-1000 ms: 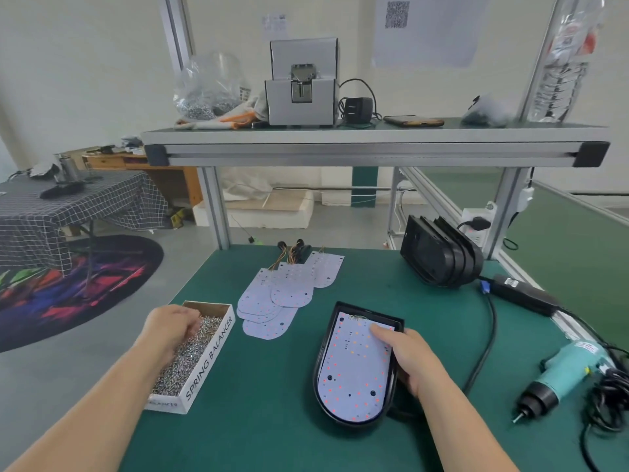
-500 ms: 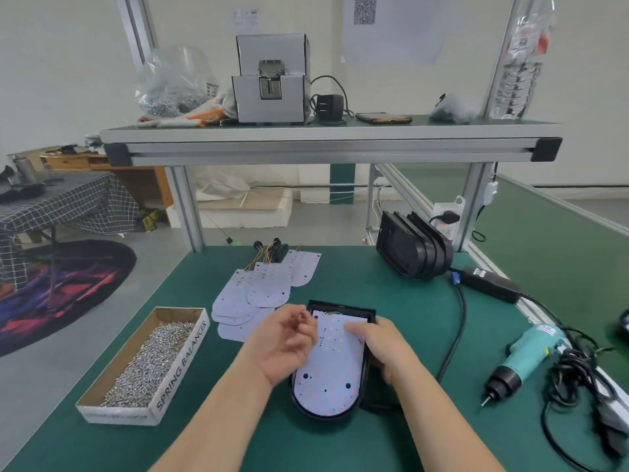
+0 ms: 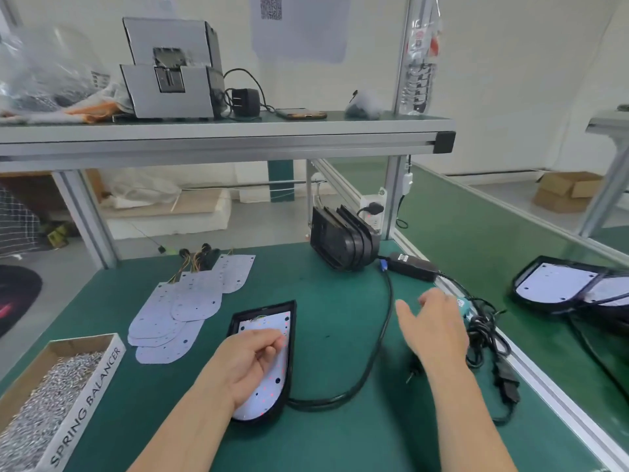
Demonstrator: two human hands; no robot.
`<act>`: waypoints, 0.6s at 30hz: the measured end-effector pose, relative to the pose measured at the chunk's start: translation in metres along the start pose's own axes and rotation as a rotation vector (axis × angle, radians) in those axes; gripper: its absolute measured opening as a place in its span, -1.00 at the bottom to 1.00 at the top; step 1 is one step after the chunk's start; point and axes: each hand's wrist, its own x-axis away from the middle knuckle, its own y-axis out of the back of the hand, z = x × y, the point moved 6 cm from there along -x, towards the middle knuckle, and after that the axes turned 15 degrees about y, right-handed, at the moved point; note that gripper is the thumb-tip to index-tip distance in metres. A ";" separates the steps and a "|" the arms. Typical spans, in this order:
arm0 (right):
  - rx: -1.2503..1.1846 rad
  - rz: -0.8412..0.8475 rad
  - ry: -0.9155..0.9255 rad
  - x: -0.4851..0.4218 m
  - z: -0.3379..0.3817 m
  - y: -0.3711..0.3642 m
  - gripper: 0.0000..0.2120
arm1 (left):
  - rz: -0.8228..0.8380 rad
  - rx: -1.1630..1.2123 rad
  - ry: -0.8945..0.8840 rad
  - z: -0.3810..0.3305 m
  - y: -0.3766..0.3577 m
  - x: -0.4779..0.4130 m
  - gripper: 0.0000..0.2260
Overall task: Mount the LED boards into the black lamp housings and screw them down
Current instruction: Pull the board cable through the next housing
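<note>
A green-topped workbench [image 3: 340,437] carried a cardboard box of screws [image 3: 88,400] at its near left, with loose LED boards [image 3: 190,301] fanned out beyond it. One black lamp housing [image 3: 262,306] lay flat at centre with a board inside. A stack of housings [image 3: 343,240] stood on edge at the far right, beside a power adapter [image 3: 412,266] whose black cable [image 3: 377,352] looped across the mat toward the near side.
</note>
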 end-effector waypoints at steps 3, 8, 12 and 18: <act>0.095 0.142 -0.154 -0.008 -0.038 0.004 -0.37 | 0.005 0.050 0.015 0.002 0.002 0.000 -0.91; 0.118 0.198 -0.194 -0.009 -0.051 -0.004 -0.20 | 0.014 0.153 0.019 0.006 0.001 -0.001 -0.94; 0.086 0.213 -0.202 -0.009 -0.048 -0.013 -0.08 | -0.007 0.162 0.007 0.006 -0.001 0.000 -0.97; -0.890 0.098 -0.445 0.011 -0.042 -0.033 -0.66 | 0.022 0.214 0.009 0.008 -0.002 0.001 -0.94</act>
